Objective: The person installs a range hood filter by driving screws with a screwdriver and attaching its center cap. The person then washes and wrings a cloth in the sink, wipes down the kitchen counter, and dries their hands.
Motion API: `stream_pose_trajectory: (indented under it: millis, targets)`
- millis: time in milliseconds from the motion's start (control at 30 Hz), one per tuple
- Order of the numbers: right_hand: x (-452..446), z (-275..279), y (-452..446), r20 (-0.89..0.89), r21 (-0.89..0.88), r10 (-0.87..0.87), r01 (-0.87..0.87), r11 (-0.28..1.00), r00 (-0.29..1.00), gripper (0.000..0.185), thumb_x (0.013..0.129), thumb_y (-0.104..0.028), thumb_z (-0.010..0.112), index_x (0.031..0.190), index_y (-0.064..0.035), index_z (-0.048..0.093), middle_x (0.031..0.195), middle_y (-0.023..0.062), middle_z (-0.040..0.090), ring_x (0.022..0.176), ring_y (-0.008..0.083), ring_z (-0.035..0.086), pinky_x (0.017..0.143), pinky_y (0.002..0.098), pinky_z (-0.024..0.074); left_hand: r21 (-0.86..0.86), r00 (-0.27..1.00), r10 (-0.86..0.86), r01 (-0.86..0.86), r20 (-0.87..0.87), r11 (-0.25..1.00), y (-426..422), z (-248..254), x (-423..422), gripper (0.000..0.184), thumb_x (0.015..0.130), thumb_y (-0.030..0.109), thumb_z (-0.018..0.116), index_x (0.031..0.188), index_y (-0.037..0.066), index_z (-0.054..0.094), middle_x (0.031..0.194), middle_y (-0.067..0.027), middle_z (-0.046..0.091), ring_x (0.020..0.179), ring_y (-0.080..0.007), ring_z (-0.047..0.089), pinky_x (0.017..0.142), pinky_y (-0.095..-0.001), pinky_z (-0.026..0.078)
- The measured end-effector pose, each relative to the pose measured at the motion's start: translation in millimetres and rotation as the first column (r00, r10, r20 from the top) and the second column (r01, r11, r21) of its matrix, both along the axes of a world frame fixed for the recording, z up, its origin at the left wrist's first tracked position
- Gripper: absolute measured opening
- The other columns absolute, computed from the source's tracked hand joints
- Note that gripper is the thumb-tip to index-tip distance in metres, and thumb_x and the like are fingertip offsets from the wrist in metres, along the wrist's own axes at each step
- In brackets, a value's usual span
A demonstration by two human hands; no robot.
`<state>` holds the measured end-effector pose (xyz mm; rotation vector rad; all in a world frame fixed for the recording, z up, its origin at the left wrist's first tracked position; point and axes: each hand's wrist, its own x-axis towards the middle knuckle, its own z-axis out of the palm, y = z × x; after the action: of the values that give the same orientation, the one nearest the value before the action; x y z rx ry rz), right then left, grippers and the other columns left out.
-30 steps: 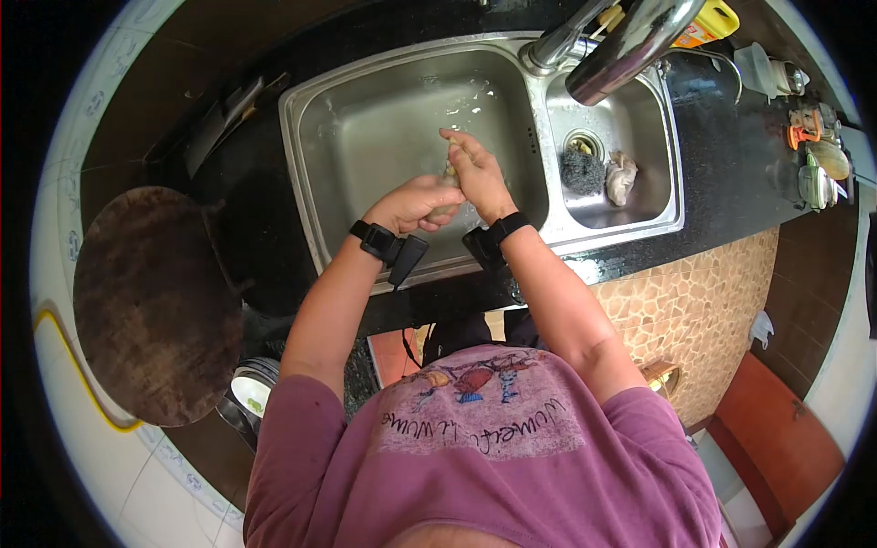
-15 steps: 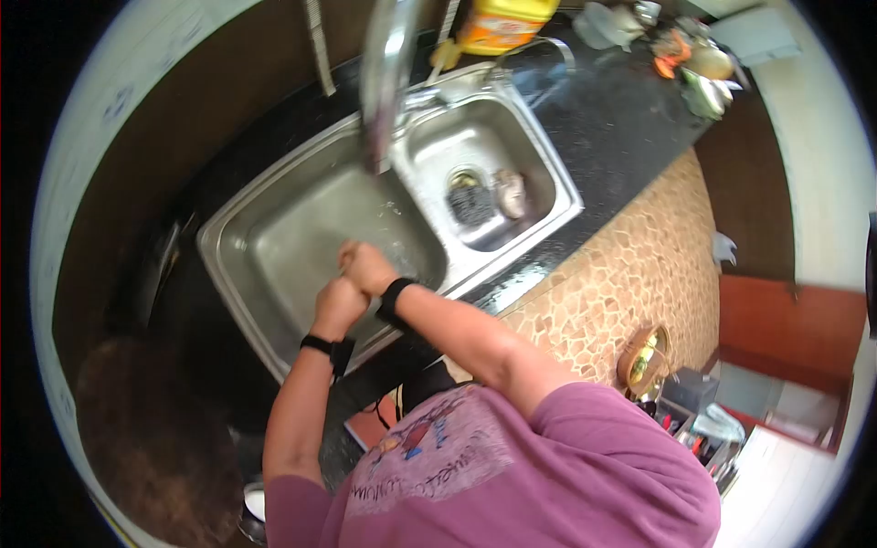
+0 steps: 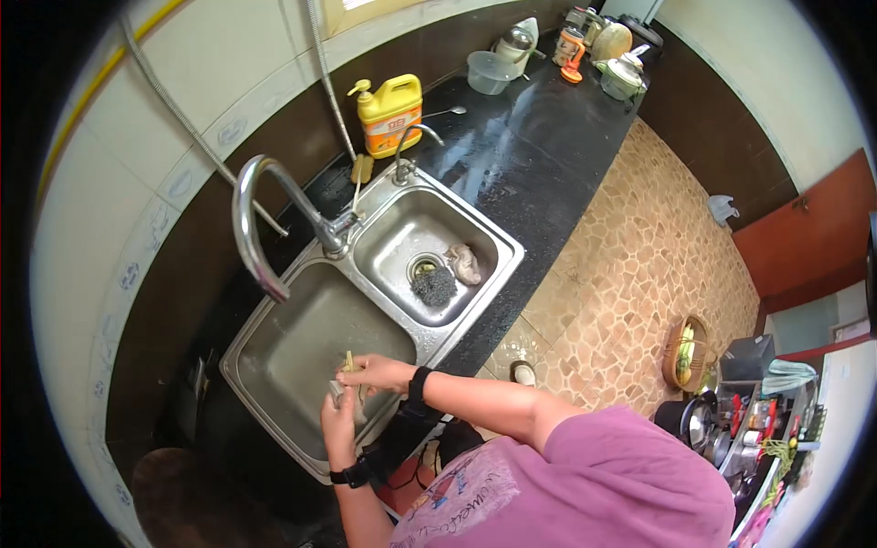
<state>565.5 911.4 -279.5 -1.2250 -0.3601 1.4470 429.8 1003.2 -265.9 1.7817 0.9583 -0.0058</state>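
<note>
Over the large rectangular stainless-steel basin (image 3: 301,338), a person's two bare hands work on a small, irregular piece with a pale, yellowish tip (image 3: 349,362); its kind cannot be made out. The right hand (image 3: 382,373) is drawn in narrow, fingers pinching the piece near the tip, while the left hand (image 3: 338,427) is partly curled and holds it from the side of the large basin nearest the body. The work in hand looks like close finger handling of that piece; any shift of grip calls for one hand to steady it while the other moves, since it may be slippery. Joined to the large basin is a smaller steel basin (image 3: 388,239) with a dark grey mesh scourer (image 3: 434,287) and a pale, glossy lump (image 3: 464,263). A curved chrome tap (image 3: 244,215) arches beside and above the large basin; a yellow plastic jug (image 3: 391,114) stands well apart from it.
</note>
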Motion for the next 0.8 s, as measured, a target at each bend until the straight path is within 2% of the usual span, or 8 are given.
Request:
stream_pose_trajectory:
  millis: [67,100,400,467,533,600,667,800]
  targets:
    - [7,13,-31,-0.121,0.060,-0.029,0.036,0.998,0.992,0.039,0.082,-0.033,0.064,0.110,-0.0087,0.054,0.094,0.0006,0.059,0.083,0.0059,0.055,0.066,0.0221,0.0461,-0.664,0.869,0.392,-0.104,0.300,0.740,-30,23,5,0.036,0.091,0.027,0.049,0.107,-0.005,0.052,0.101,-0.0115,0.058,0.089,-0.0160,0.058,0.077,-0.0316,0.046]
    - [12,18,-47,-0.135,0.132,-0.019,0.037,0.991,0.991,0.036,0.082,-0.031,0.064,0.109,-0.0091,0.055,0.093,-0.0006,0.059,0.081,0.0056,0.054,0.064,0.0219,0.0457,-0.701,0.873,0.412,-0.121,0.261,0.703,-45,38,11,0.038,0.096,0.026,0.040,0.113,-0.006,0.050,0.105,-0.0102,0.057,0.091,-0.0160,0.057,0.080,-0.0298,0.045]
    - [102,45,-257,-0.065,0.194,-0.107,0.118,0.974,0.992,0.038,0.079,-0.016,0.061,0.114,-0.0085,0.052,0.089,-0.0030,0.059,0.076,0.0041,0.055,0.060,0.0185,0.0460,-0.581,0.777,0.460,-0.151,0.431,0.800,-222,53,114,0.038,0.096,0.025,0.038,0.119,-0.005,0.043,0.112,-0.0126,0.054,0.096,-0.0191,0.057,0.083,-0.0306,0.046]
    - [126,44,-304,0.113,0.146,-0.245,0.228,0.963,0.963,0.035,0.076,-0.010,0.057,0.110,-0.0064,0.055,0.091,-0.0009,0.059,0.082,0.0078,0.056,0.067,0.0238,0.0482,-0.615,0.771,0.314,0.125,0.554,0.778,-281,78,144,0.038,0.095,0.024,0.040,0.123,-0.001,0.039,0.117,-0.0121,0.050,0.097,-0.0196,0.056,0.083,-0.0307,0.046]
    - [151,46,-346,0.213,0.229,-0.464,0.418,0.879,0.860,0.034,0.076,-0.009,0.055,0.110,-0.0040,0.054,0.093,0.0022,0.060,0.088,0.0094,0.054,0.078,0.0251,0.0449,-0.628,0.878,0.054,0.297,0.476,0.719,-317,78,169,0.036,0.093,0.020,0.044,0.124,0.002,0.038,0.119,-0.0109,0.048,0.098,-0.0195,0.055,0.080,-0.0297,0.048]
    - [183,58,-394,0.637,0.070,-0.368,0.424,0.903,0.678,0.035,0.081,-0.014,0.056,0.114,-0.0022,0.054,0.106,0.0090,0.058,0.095,0.0156,0.055,0.082,0.0278,0.0446,-0.504,0.807,-0.023,0.391,0.590,0.770,-358,83,208,0.037,0.087,0.007,0.050,0.122,0.004,0.038,0.115,-0.0115,0.049,0.099,-0.0176,0.054,0.078,-0.0291,0.049]
    - [207,60,-439,0.795,0.285,-0.471,0.450,0.846,0.381,0.033,0.081,-0.017,0.060,0.109,0.0001,0.057,0.100,0.0163,0.062,0.091,0.0210,0.059,0.079,0.0310,0.0465,-0.532,0.819,0.018,0.355,0.573,0.769,-396,88,236,0.039,0.086,0.003,0.051,0.122,0.001,0.038,0.115,-0.0119,0.049,0.100,-0.0162,0.053,0.083,-0.0295,0.046]
    - [241,59,-490,0.400,0.237,-0.503,0.444,0.864,0.766,0.028,0.082,-0.020,0.062,0.100,0.0000,0.061,0.094,0.0112,0.063,0.081,0.0140,0.059,0.073,0.0277,0.0469,-0.360,0.748,-0.081,0.408,0.659,0.839,-446,78,299,0.035,0.084,0.002,0.053,0.117,-0.002,0.041,0.109,-0.0097,0.054,0.096,-0.0137,0.054,0.085,-0.0255,0.043]
